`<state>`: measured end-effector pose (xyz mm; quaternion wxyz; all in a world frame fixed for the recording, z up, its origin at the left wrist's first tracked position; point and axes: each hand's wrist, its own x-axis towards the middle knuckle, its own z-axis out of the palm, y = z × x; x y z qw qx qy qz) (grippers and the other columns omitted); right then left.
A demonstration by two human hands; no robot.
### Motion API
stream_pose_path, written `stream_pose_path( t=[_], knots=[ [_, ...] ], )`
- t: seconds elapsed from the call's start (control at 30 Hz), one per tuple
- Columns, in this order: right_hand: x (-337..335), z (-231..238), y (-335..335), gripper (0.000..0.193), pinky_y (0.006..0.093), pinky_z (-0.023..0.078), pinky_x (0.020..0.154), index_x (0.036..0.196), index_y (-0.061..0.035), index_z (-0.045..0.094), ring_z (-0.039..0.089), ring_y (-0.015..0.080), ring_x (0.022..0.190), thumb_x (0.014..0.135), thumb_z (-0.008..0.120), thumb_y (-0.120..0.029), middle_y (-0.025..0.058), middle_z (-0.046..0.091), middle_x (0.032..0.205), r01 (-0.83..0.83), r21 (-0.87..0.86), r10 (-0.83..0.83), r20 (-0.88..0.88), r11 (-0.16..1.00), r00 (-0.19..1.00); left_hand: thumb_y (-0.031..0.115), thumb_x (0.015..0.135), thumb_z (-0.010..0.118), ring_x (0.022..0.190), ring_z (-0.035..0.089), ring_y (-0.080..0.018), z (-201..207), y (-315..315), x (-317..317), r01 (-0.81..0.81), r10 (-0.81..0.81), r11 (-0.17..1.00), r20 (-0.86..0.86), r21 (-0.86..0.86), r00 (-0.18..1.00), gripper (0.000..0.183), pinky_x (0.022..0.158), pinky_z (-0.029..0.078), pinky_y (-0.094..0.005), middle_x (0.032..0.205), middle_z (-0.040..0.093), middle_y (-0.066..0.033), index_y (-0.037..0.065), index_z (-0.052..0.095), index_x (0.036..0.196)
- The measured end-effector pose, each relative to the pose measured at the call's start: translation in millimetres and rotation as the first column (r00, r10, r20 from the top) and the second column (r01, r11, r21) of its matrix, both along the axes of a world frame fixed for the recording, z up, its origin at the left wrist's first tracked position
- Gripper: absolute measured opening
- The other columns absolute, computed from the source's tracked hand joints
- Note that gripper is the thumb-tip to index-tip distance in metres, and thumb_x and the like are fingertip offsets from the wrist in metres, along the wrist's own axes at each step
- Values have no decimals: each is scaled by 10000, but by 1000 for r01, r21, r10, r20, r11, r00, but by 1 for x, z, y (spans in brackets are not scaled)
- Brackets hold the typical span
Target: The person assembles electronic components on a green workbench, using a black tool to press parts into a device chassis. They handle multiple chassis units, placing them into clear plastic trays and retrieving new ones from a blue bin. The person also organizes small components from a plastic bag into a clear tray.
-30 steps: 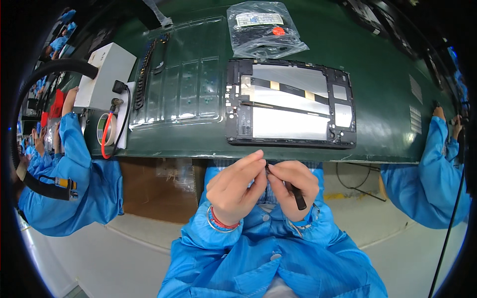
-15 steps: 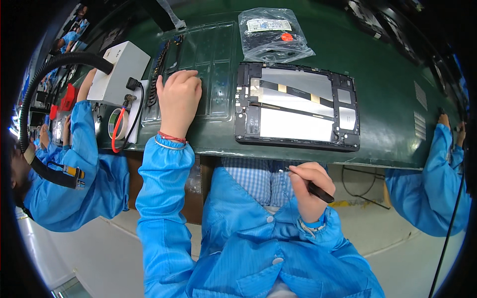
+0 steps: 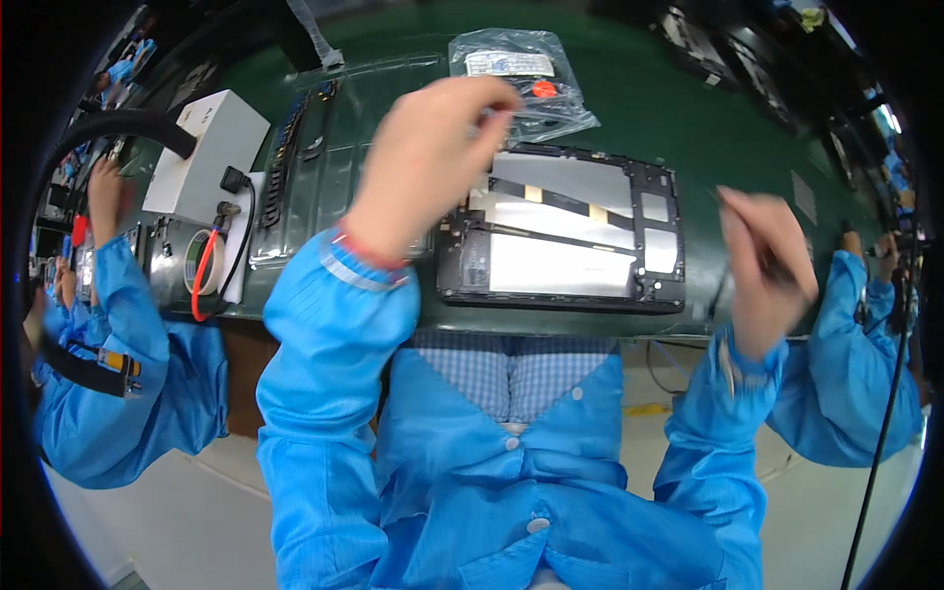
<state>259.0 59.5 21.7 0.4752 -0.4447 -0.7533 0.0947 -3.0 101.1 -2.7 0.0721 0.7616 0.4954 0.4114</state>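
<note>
An opened tablet lies at the table's front edge, its silver inner plates and dark ribbon cables showing. Above its upper left corner, my left hand is closed in a pinch; anything between the fingertips is too small or blurred to make out. My right hand is beside the tablet's right side, raised over the table edge and smeared by motion. In it is a slim black tool, mostly hidden by the fingers. A clear plastic tray with dark strips in its left part lies left of the tablet, partly behind my left arm.
A clear bag with a white label and orange dot lies behind the tablet. At left stand a white box with a black hose, a tape roll and an orange loop. Co-workers in blue sleeves sit on both sides.
My left hand has moved right from the tray to above the tablet's upper left corner. My right hand has risen from my lap, up and right, with the black tool. The view has shifted slightly.
</note>
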Motion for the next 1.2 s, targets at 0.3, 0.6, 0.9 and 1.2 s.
stream_pose_path(
  t=[0.3, 0.6, 0.9, 1.2],
  knots=[
    [-47, -58, 113, 201, 284, 419, 475, 767, -151, 612, 510, 173, 520, 573, 640, -108, -26, 532, 688, -298, 333, 67, 559, 894, 826, 56, 771, 538, 736, 602, -283, -46, 44, 46, 9, -6, 999, 68, -50, 998, 125, 640, 473, -351, 807, 622, -117, 43, 587, 885],
    [-47, -59, 97, 255, 283, 390, 478, 830, -98, 625, 502, 156, 519, 575, 625, -98, -3, 532, 694, -326, 141, 169, 630, 935, 758, -10, 753, 531, 802, 594, -282, -44, 33, 39, 67, -19, 970, 201, -234, 979, 269, 669, 465, -355, 855, 631, -94, 45, 511, 1016],
    [-52, -57, 91, 279, 264, 399, 494, 848, -73, 635, 531, 142, 558, 571, 635, -103, 8, 566, 745, -312, 88, 169, 686, 946, 707, -59, 746, 475, 779, 594, -273, -42, 32, 36, 81, -25, 952, 187, -296, 982, 269, 661, 461, -354, 863, 636, -71, 58, 499, 987],
    [-37, -50, 90, 210, 303, 455, 563, 856, -98, 626, 571, 201, 633, 647, 636, -109, 36, 576, 786, -204, -52, 200, 536, 978, 820, -11, 666, 517, 712, 590, -220, -39, 23, 40, 75, -91, 993, -202, -88, 975, 364, 627, 449, -324, 777, 620, -54, 55, 542, 1022]
  ],
)
